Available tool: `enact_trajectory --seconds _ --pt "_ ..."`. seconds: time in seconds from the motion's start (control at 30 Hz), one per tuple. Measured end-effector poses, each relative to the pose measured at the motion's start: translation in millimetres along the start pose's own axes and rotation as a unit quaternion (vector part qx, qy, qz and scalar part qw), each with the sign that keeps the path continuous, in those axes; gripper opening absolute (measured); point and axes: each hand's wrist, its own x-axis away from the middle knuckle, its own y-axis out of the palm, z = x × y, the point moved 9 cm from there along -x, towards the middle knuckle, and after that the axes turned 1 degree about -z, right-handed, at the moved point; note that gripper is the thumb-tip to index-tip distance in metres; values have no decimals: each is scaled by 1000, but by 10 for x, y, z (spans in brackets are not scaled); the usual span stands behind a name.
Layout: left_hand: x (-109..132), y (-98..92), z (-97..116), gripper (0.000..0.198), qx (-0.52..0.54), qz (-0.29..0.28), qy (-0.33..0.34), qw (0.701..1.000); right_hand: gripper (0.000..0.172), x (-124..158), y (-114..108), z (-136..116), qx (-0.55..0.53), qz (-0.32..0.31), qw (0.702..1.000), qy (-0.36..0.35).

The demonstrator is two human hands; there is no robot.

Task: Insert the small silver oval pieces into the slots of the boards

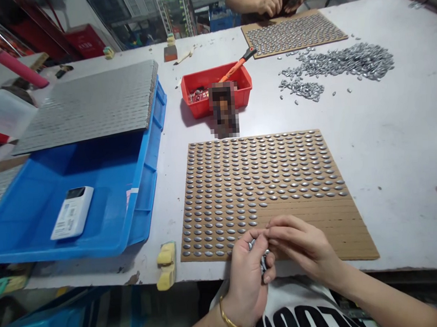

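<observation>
A brown grooved board [350, 230] lies in front of me, most of its rows filled with small silver oval metal pieces [255, 171]; the lower right part is bare. My left hand [248, 279] is cupped at the board's near edge, closed round a handful of the same silver pieces. My right hand [303, 242] meets it just above, thumb and fingers pinched at the pieces in the left hand.
A blue crate [108, 223] at left holds a white device [72, 212] and carries a filled grey board [91, 104]. Behind sit a red bin [244, 91] with an orange-handled tool [235, 67], a loose pile of pieces [345, 61], and another person's hands [272, 3] at a second board [292, 32].
</observation>
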Motion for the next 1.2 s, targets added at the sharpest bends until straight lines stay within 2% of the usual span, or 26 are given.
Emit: enact_trajectory --seconds 0.2,0.33,0.43,0.53,0.63,0.77,1.03,1.1,1.2 --pt "16 -32 13 17 6 0 -13 1000 41 41 15 -31 76 -32 996 -45" --pt "43 -60 19 26 1 2 -15 1000 39 6 -75 44 141 13 988 -65" --pt "57 -90 13 21 -17 12 -13 1000 30 -34 -101 172 224 44 971 -65" --pt "69 -77 -17 15 -28 0 -19 999 25 -80 2 261 294 13 951 -90" --pt "85 -73 -38 19 -42 -9 -26 999 27 -111 101 308 334 -27 937 -103" --pt "98 -88 -35 25 -48 -13 -31 998 28 -103 141 309 339 -54 933 -106" --pt "61 -150 -27 30 -7 2 -26 1000 32 -95 94 407 307 -57 947 -80" --pt "61 -152 -20 28 8 2 -20 1000 30 -113 53 398 284 -47 956 -61" --pt "69 -155 -1 23 27 4 -11 1000 28 -124 -35 270 195 -26 980 -31"
